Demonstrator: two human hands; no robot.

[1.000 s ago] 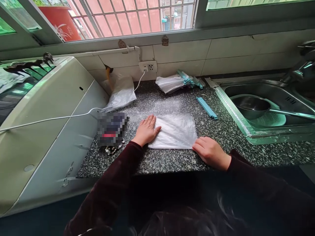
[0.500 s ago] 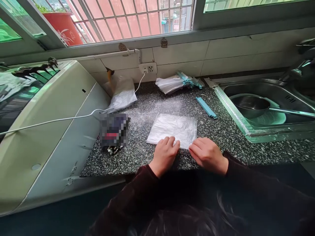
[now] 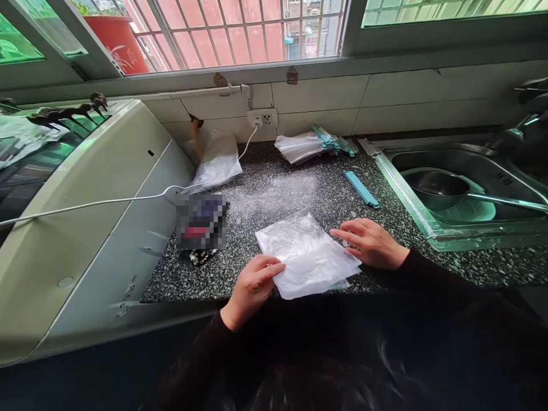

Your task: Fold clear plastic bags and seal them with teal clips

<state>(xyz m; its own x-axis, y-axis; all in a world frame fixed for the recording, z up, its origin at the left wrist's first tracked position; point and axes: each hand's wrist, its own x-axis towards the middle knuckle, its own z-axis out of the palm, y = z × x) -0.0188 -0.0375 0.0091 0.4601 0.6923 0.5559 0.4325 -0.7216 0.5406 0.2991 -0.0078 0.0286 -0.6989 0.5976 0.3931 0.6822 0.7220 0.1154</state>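
Observation:
A clear plastic bag point(image 3: 306, 254) lies on the speckled granite counter point(image 3: 282, 194), turned at an angle with its near corner past the counter's front edge. My left hand point(image 3: 252, 282) pinches the bag's near left edge, fingers closed on it. My right hand point(image 3: 370, 242) rests at the bag's right side with fingers stretched out, touching its edge.
A teal sealing clip point(image 3: 361, 188) lies behind the bag. A stack of bags with teal clips point(image 3: 312, 145) sits by the wall. Another plastic bag point(image 3: 218, 162) lies near the socket point(image 3: 262, 119). A blurred dark object point(image 3: 201, 221) sits left. The sink point(image 3: 466, 188) holds a pan and strainer.
The bag was lying flat and square under both hands. Now my left hand has gripped its near edge and pulled it toward me, rotated. My right hand has opened beside it.

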